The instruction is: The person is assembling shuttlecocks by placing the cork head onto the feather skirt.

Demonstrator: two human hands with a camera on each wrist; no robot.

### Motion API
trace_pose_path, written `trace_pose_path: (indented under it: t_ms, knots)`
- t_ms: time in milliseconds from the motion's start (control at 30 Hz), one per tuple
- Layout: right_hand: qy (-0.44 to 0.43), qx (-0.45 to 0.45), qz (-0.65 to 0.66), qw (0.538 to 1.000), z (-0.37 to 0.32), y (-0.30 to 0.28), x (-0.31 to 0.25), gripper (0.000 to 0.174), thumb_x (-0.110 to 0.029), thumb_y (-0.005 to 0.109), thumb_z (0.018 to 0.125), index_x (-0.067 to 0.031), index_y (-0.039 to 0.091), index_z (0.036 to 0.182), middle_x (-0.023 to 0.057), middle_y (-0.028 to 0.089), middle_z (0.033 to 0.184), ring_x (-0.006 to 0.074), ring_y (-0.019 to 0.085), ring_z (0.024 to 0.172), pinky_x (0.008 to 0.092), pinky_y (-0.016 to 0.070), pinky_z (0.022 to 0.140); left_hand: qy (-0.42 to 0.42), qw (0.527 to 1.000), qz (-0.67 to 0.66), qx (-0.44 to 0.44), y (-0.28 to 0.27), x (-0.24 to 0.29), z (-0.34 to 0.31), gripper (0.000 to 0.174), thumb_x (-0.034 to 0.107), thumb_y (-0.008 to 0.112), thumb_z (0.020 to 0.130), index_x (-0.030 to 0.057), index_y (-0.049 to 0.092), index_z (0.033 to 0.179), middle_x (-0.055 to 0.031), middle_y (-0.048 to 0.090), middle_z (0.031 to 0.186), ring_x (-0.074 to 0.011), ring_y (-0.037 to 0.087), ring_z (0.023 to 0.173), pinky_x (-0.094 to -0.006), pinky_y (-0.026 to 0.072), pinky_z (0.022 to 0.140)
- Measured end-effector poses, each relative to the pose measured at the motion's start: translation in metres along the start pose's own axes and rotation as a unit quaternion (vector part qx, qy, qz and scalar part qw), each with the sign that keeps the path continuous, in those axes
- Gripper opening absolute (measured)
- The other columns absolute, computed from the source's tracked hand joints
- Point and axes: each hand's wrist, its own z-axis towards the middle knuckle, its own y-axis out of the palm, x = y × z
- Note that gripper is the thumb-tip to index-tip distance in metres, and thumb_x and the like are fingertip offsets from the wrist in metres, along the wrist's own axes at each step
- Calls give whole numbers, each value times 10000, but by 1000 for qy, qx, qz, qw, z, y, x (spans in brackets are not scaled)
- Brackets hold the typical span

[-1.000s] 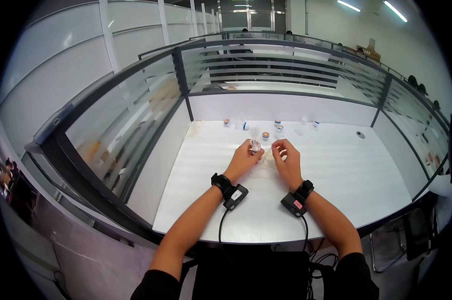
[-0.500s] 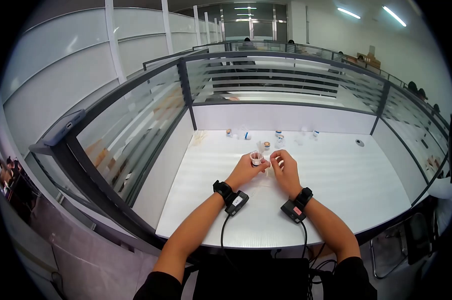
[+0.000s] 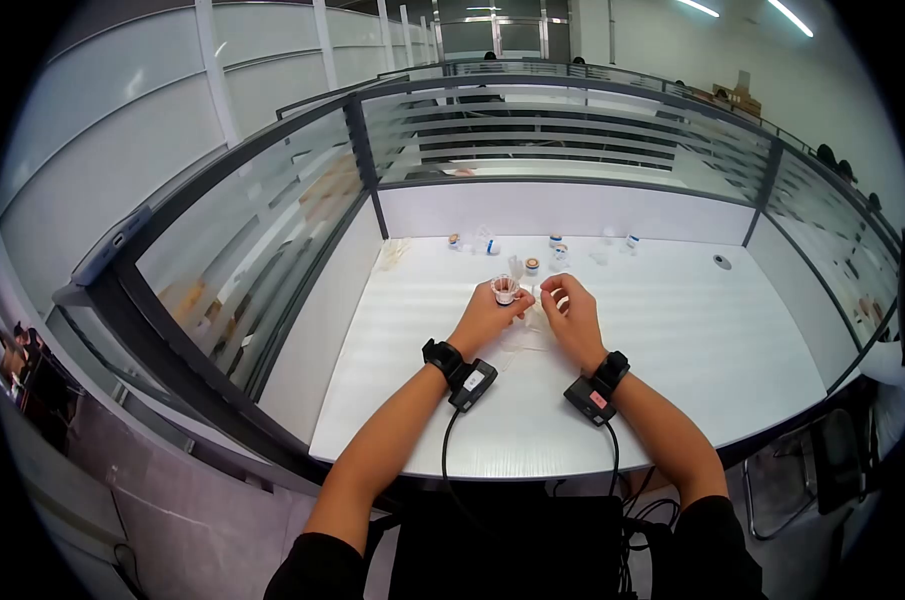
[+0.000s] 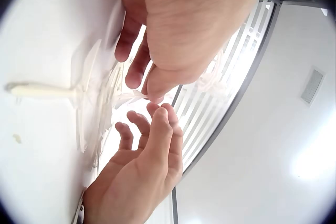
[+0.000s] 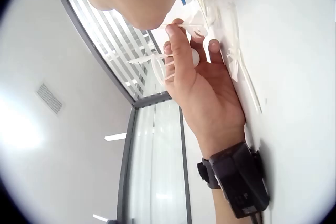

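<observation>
My left hand holds a small clear plastic cup with its rim tipped up toward the head camera and reddish streaks showing inside. Between this hand's thumb and finger, in the right wrist view, is a thin whitish plastic strip. Close beside it on the right, my right hand has thumb and index tips together at the strip's end; its other fingers curve loosely. Those right fingertips are hidden in the right wrist view. Pale plastic strips lie on the desk under the hands.
Small round tubs stand toward the back of the white desk, one nearest tub just beyond the hands. A blue-banded tub lies farther back. Pale strips lie at the back left. Low partitions enclose the desk.
The cup in my left hand has tipped so that more of its open mouth faces the head camera. Both hands stay close together; the head view has shifted up and down slightly.
</observation>
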Motion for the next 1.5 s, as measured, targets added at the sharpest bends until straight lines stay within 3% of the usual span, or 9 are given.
trace_pose_path:
  t_ms: [133,333,433,533,800,1100,1400,1500]
  knots:
    - [-18,-3,-6,1000,0,0,3,135,-73,666,925,-4,646,1040,87,699,938,159,639,726,307,509,592,2,1000,4,-6,0,1,0,202,250,754,933,65,676,959,7,667,818,-49,606,716,-213,460,589]
    - [3,-14,2,1000,-1,0,0,146,-119,666,956,-12,669,1055,60,709,936,128,620,740,272,481,605,8,1000,28,-10,-1,0,0,204,248,756,933,56,703,977,3,673,831,-54,607,720,-217,459,589]
    - [-1,-15,6,1000,0,0,1,146,-120,666,957,-12,670,1055,55,709,934,124,620,742,273,482,607,26,1000,5,7,3,2,-1,189,222,770,910,53,692,881,-6,659,760,-69,584,661,-241,445,581]
    - [7,-16,12,1000,0,0,0,155,-121,668,957,-9,673,1062,52,712,927,119,620,738,270,479,606,32,999,25,-14,0,-1,0,204,246,756,933,55,707,983,2,680,840,-54,602,720,-217,458,593]
    - [-1,-17,7,1000,0,-1,-2,132,-118,668,963,-7,697,1026,55,721,918,115,616,720,262,472,598,37,999,22,-22,2,1,-1,177,222,764,926,65,701,978,9,680,846,-51,609,745,-219,464,613]
    - [-10,-20,10,1000,0,0,-2,101,-100,657,955,-3,663,980,66,710,863,125,655,728,262,475,603,7,999,37,-32,1,0,0,146,172,746,927,50,691,985,1,681,841,-61,607,747,-230,475,652]
    - [-8,-23,19,1000,0,-2,-5,99,-108,643,967,-9,638,977,54,695,859,115,678,733,250,454,587,35,998,40,-44,2,0,0,177,154,776,895,31,710,1003,-12,704,902,-63,631,792,-238,501,708]
    - [-26,-12,13,999,0,-1,-5,87,-85,650,948,-3,626,964,64,681,822,124,660,703,271,478,558,27,999,28,-36,3,6,-3,195,171,790,869,17,695,941,-39,712,881,-89,631,791,-263,509,723]
